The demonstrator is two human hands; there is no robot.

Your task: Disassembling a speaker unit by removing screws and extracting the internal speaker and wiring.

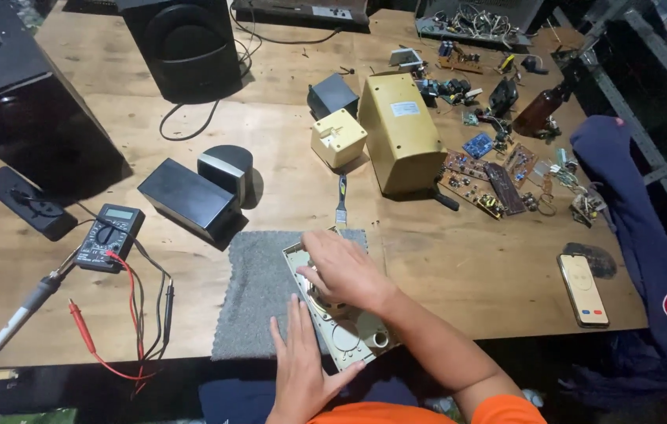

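In the head view, a cream plastic casing [345,334] is steadied on the grey mat [259,294] at the near edge. It is pressed flat by the open left hand [302,365], while the right hand [341,271] is curled over its far end; careful fingertip work inside seems called for.

on my bench i count two hands, my left hand [300,369] and right hand [341,271], at six o'clock. one multimeter [109,235] at nine. two big black speakers [15,102] toward eleven, two small black speakers [192,196] near centre. two yellow casings [400,129] at one. one phone [582,289] at three.
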